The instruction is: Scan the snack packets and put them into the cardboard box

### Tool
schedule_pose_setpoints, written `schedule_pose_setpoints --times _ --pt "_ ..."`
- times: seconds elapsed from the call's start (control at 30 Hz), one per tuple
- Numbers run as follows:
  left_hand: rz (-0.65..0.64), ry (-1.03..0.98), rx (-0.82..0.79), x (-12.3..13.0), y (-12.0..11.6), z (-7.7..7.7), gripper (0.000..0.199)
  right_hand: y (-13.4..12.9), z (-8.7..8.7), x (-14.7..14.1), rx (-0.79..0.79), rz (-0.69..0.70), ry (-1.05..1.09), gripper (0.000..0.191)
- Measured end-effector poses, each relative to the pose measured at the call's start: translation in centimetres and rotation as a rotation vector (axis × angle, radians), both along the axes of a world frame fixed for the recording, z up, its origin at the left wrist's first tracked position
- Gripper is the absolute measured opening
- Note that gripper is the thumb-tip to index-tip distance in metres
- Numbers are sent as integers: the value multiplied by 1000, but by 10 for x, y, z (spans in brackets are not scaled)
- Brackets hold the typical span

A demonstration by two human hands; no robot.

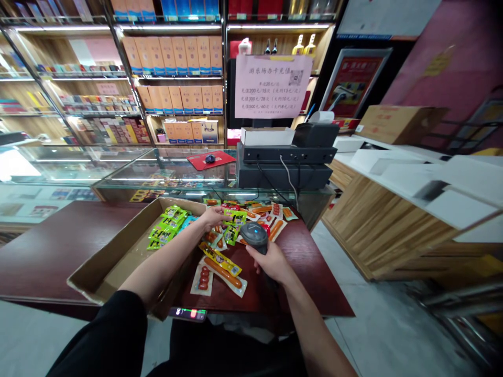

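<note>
My right hand is wrapped round the handle of a dark grey barcode scanner, whose top shows a small blue light. Pinched in my left hand is a green snack packet, just to the left of the scanner head. Another green packet lies below it. Nearer to me on the table are a yellow packet, a long wrapped sausage and a clear pack of small red sausages. More wrapped sausages are spread behind and beside the scanner.
An open cardboard box with several green packets stands left on the dark red table. Behind are a glass counter, a cash drawer and a receipt printer. A phone is at the front edge.
</note>
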State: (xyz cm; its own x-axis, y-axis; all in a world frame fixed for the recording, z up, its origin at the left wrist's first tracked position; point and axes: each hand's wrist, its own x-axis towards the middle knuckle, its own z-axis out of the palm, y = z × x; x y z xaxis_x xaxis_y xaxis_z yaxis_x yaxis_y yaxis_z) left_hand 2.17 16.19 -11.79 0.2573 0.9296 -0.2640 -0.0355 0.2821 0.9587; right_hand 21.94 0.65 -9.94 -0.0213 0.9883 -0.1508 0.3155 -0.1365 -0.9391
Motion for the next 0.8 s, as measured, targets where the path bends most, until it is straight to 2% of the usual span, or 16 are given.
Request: schedule_pose_setpoints --times 0.4,0.57,0.7,0.8 --pt "1 -24 -6 2 -1 1 37 0 -6 3 14 14 -13 26" --pt "8 -35 -7 -1 -2 10 39 3 -6 3 22 39 -24 27" --pt "14 -27 8 -26 4 30 44 10 -6 -1 39 78 -54 31" --pt "54 38 16 -68 8 45 48 17 -4 -11 33 130 -66 32"
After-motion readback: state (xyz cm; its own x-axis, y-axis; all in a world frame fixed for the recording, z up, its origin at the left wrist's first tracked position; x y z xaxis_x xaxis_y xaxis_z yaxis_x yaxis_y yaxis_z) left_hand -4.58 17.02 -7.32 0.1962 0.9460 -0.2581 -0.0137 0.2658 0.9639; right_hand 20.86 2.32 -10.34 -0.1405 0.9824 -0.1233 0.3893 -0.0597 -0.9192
